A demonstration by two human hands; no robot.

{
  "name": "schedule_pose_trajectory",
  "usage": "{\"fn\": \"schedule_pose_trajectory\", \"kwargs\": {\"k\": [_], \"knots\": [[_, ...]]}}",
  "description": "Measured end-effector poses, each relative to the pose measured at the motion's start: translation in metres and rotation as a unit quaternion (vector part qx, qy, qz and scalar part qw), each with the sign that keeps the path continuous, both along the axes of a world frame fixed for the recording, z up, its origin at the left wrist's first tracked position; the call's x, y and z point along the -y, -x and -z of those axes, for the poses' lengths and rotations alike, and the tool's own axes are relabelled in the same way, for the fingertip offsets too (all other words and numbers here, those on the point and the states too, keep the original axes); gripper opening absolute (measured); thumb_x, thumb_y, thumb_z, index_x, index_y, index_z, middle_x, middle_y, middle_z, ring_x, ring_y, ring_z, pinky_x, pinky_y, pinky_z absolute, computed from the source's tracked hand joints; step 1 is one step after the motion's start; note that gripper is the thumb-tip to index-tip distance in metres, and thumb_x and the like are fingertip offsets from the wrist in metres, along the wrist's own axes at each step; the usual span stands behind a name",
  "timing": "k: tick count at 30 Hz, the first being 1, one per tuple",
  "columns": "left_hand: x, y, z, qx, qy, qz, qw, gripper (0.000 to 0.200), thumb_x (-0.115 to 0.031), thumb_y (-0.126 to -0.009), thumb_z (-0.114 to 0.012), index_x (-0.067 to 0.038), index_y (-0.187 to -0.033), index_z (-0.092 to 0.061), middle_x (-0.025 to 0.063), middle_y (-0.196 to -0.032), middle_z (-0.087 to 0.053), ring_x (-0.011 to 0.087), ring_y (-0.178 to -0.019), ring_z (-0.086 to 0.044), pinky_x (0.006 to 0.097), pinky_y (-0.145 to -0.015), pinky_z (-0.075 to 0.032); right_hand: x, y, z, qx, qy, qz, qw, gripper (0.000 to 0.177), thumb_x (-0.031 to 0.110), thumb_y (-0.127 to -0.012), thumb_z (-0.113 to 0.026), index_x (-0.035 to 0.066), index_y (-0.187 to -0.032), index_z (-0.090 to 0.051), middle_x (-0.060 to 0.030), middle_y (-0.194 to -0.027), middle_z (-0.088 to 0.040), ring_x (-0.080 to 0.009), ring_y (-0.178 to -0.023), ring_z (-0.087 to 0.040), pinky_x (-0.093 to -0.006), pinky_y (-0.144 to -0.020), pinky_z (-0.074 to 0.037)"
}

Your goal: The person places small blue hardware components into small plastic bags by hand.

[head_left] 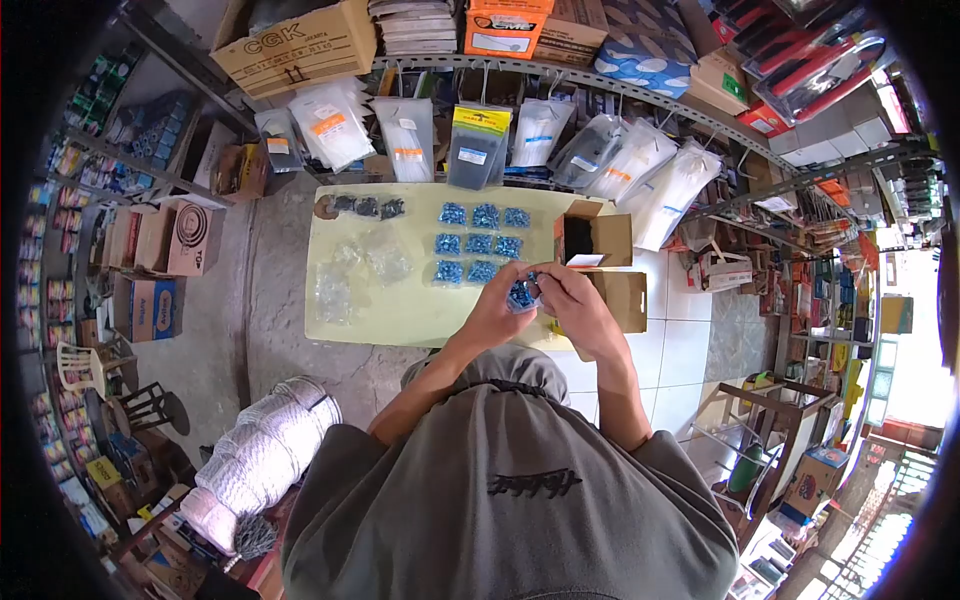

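Both hands meet over the right part of a pale yellow table [410, 318]. My left hand [497, 305] is closed around a small clear bag of blue pieces [521, 294]. The fingers of my right hand [572, 305] pinch at the top of that same bag. Just beyond them, several similar packets of blue pieces [479, 244] lie in neat rows. An open cardboard box [608, 238] with dark contents stands beside my right hand, its flap folded toward me. What the blue pieces are is too small to tell.
Clear plastic bags [386, 254] and small packets of dark pieces [367, 207] lie on the table's left side. Hanging packs of cable ties [404, 140] line the shelf behind. A large roll of white rope [265, 440] stands at the lower left, a wooden stool [775, 440] at the right.
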State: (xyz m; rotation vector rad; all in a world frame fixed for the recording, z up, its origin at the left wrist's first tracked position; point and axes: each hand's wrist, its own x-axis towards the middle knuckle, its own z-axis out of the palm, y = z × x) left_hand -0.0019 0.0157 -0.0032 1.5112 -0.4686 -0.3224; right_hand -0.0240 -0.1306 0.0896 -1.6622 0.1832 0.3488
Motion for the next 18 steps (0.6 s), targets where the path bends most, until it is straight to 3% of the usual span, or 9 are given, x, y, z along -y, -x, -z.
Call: {"fn": "schedule_pose_trajectory", "kwargs": {"k": [2,4,6,8,10,11,13,18], "knots": [[-0.002,-0.001,0.009,0.000,0.016,-0.002,1.000,0.046,0.005,-0.072,-0.063,-0.004,-0.115,-0.050,0.0061,-0.100,-0.055,0.0143,-0.093,-0.053,0.0280,-0.082,-0.044,-0.003,0.000,0.000,0.011,0.010,-0.018,1.000,0.023,0.009,-0.096,-0.048,-0.006,-0.110,-0.059,-0.0037,-0.082,-0.057,-0.0093,-0.068,-0.044,-0.0245,-0.063,-0.040],[-0.002,0.000,0.007,-0.001,0.033,-0.002,0.999,0.045,0.005,-0.072,-0.064,-0.004,-0.114,-0.050,0.0061,-0.100,-0.055,0.0138,-0.094,-0.053,0.0277,-0.083,-0.043,-0.005,0.000,0.004,0.101,0.136,-0.060,0.984,0.024,0.010,-0.095,-0.051,-0.006,-0.109,-0.060,-0.0081,-0.082,-0.061,-0.0116,-0.070,-0.051,-0.0272,-0.065,-0.044],[-0.002,0.001,0.001,0.050,0.049,-0.034,0.997,0.038,0.005,-0.072,-0.062,-0.004,-0.107,-0.048,0.0085,-0.095,-0.052,0.0208,-0.087,-0.053,0.0303,-0.078,-0.044,-0.006,0.000,-0.007,0.059,0.168,-0.085,0.980,0.024,0.011,-0.094,-0.052,-0.006,-0.108,-0.060,-0.0109,-0.084,-0.063,-0.0129,-0.073,-0.054,-0.0282,-0.067,-0.045],[-0.006,0.000,-0.001,0.047,0.043,-0.031,0.997,0.039,0.005,-0.072,-0.063,-0.004,-0.107,-0.048,0.0090,-0.097,-0.053,0.0210,-0.088,-0.054,0.0302,-0.079,-0.044,-0.009,0.000,-0.010,0.018,0.198,-0.108,0.974,0.024,0.011,-0.093,-0.054,-0.006,-0.108,-0.061,-0.0137,-0.085,-0.065,-0.0142,-0.075,-0.057,-0.0292,-0.069,-0.047],[-0.009,0.002,-0.002,0.042,0.037,-0.027,0.998,0.039,0.005,-0.073,-0.063,-0.004,-0.108,-0.049,0.0095,-0.098,-0.053,0.0211,-0.090,-0.054,0.0302,-0.080,-0.043,-0.011,0.002,-0.005,0.095,0.184,-0.107,0.972,0.024,0.012,-0.089,-0.056,-0.003,-0.106,-0.063,-0.0236,-0.085,-0.065,-0.0353,-0.072,-0.065,-0.0366,-0.067,-0.049],[-0.009,0.002,-0.002,0.035,0.044,-0.031,0.998,0.040,0.005,-0.072,-0.063,-0.004,-0.108,-0.048,0.0096,-0.098,-0.054,0.0211,-0.090,-0.054,0.0303,-0.080,-0.043,-0.011,0.001,-0.004,0.095,0.185,-0.108,0.972,0.024,0.012,-0.089,-0.056,-0.003,-0.106,-0.063,-0.0236,-0.085,-0.065,-0.0353,-0.072,-0.065,-0.0366,-0.067,-0.049],[-0.010,0.005,0.000,0.026,0.051,-0.035,0.998,0.040,0.005,-0.072,-0.063,-0.004,-0.109,-0.048,0.0098,-0.098,-0.054,0.0211,-0.090,-0.054,0.0303,-0.081,-0.043,-0.013,0.001,-0.003,0.079,0.177,-0.103,0.976,0.023,0.008,-0.091,-0.053,-0.004,-0.107,-0.063,-0.0150,-0.088,-0.067,-0.0151,-0.077,-0.059,-0.0286,-0.072,-0.048],[-0.015,0.007,-0.003,0.011,0.037,-0.040,0.998,0.044,0.004,-0.070,-0.062,-0.004,-0.111,-0.049,0.0097,-0.099,-0.054,0.0217,-0.092,-0.054,0.0313,-0.084,-0.043,-0.013,0.000,-0.007,0.052,0.132,-0.066,0.988,0.023,0.006,-0.091,-0.048,-0.004,-0.106,-0.063,-0.0126,-0.089,-0.067,-0.0142,-0.079,-0.058,-0.0274,-0.075,-0.047]]}}
